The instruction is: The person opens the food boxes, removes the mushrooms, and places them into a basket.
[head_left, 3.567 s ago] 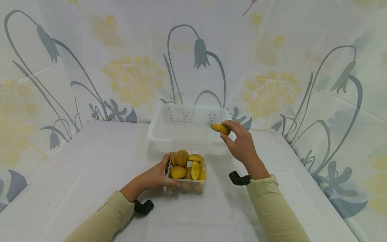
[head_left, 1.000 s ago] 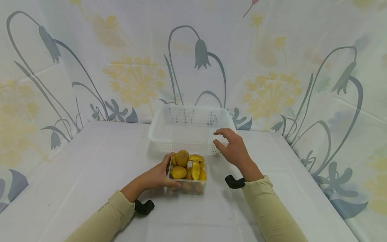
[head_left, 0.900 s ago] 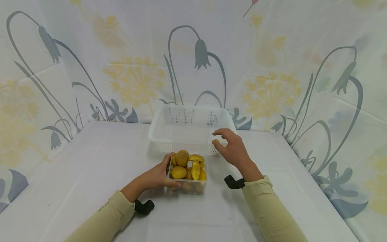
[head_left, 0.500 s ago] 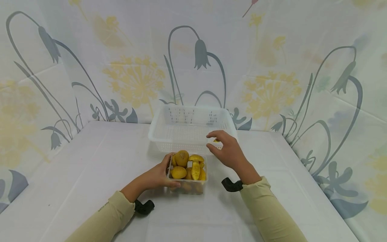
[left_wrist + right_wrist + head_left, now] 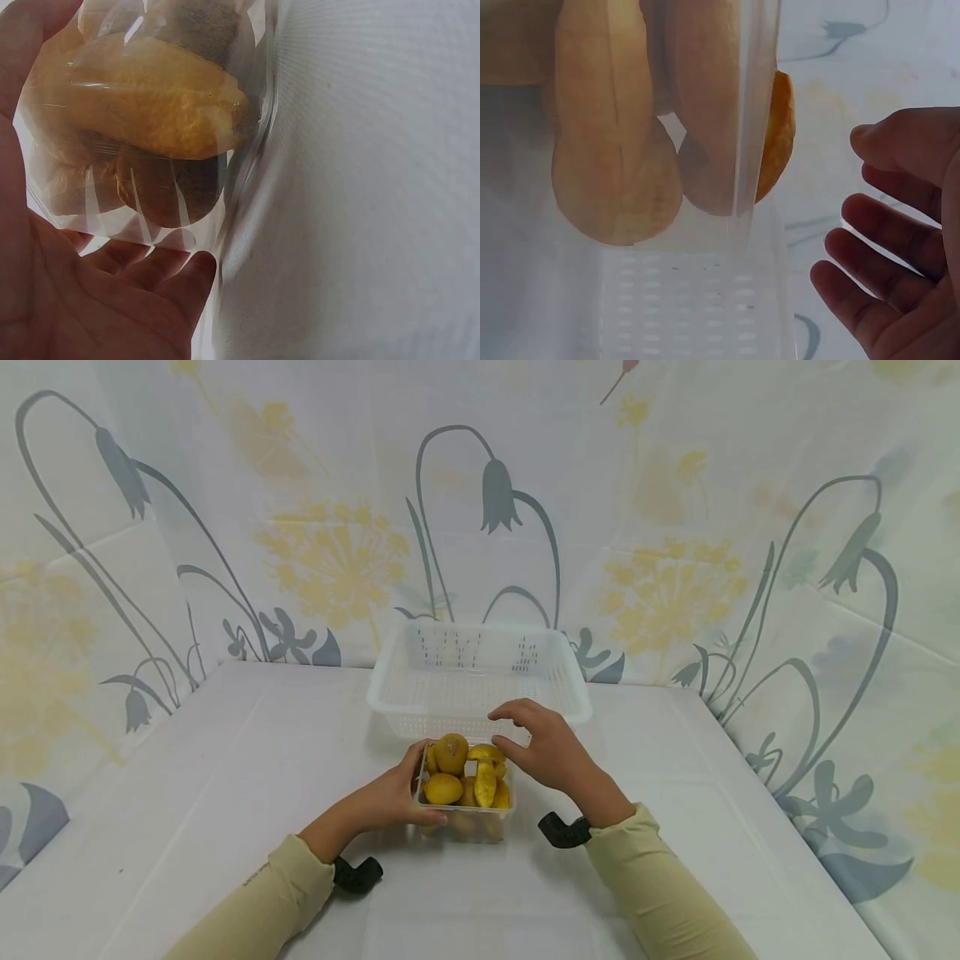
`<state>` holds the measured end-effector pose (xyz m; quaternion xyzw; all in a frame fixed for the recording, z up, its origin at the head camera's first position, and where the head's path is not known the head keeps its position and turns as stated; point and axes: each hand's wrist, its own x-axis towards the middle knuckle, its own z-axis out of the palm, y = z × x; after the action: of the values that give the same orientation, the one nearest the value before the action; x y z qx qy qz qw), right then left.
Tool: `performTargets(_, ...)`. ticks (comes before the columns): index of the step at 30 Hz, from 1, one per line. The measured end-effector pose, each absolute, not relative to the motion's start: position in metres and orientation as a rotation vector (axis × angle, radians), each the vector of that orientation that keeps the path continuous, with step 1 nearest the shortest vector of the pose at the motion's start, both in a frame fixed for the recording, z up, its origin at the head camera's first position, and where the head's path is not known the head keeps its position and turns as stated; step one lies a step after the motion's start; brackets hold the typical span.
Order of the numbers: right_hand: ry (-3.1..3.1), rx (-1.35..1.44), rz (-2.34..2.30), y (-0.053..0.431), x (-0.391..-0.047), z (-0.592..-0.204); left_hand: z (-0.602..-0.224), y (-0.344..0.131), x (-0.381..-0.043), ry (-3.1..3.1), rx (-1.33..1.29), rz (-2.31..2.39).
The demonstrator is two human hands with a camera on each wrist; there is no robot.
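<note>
Left hand (image 5: 386,793), one black wrist piece (image 5: 357,875) at its wrist: thumb and fingers clamped on one clear container (image 5: 480,810). In container, right of left palm: yellow mushrooms (image 5: 443,788), at least five showing, full count hidden. One white perforated basket (image 5: 420,725) beyond both grips, behind container. Right hand (image 5: 543,747) just beside container's right rim, clear of it in right wrist view, thumb and fingertips apart; second black wrist piece (image 5: 564,832) below, at its wrist.
</note>
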<state>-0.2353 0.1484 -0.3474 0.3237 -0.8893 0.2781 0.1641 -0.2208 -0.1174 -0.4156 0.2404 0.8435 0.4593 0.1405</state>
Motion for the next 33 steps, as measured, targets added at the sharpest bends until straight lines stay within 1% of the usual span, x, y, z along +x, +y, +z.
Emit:
performTargets(20,-2.611,1.108,0.743,0.138,-0.23,-0.354,-0.415,-0.118,-0.221,2.416,0.709,1.349)
performTargets(33,-2.707,1.126,0.626,0.136,-0.229,-0.353,-0.415,-0.118,-0.22,2.435,0.707,1.334)
